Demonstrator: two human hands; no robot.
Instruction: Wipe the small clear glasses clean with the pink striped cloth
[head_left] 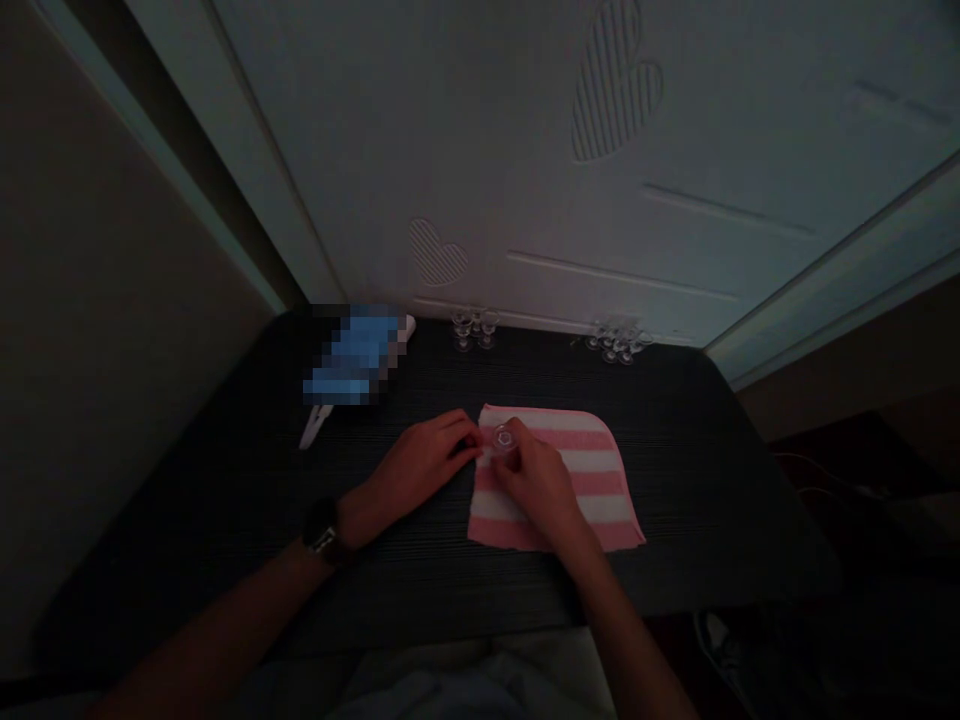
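Note:
A pink-and-white striped cloth [592, 461] lies spread on the dark table. Over its upper left part, my right hand [536, 480] is closed round a small clear glass [504, 437], whose round end faces up toward me. The fingers of my left hand [439, 450] are drawn together at the cloth's left edge and appear to pinch it, close beside the glass. A dark watch sits on my left wrist.
Small clear stemmed glasses [475, 328] stand at the back of the table [420, 570], and a second group of several glasses [619, 342] is farther right. A blurred blue screen on a white stand [316, 425] is at left. A white panel with hearts rises behind.

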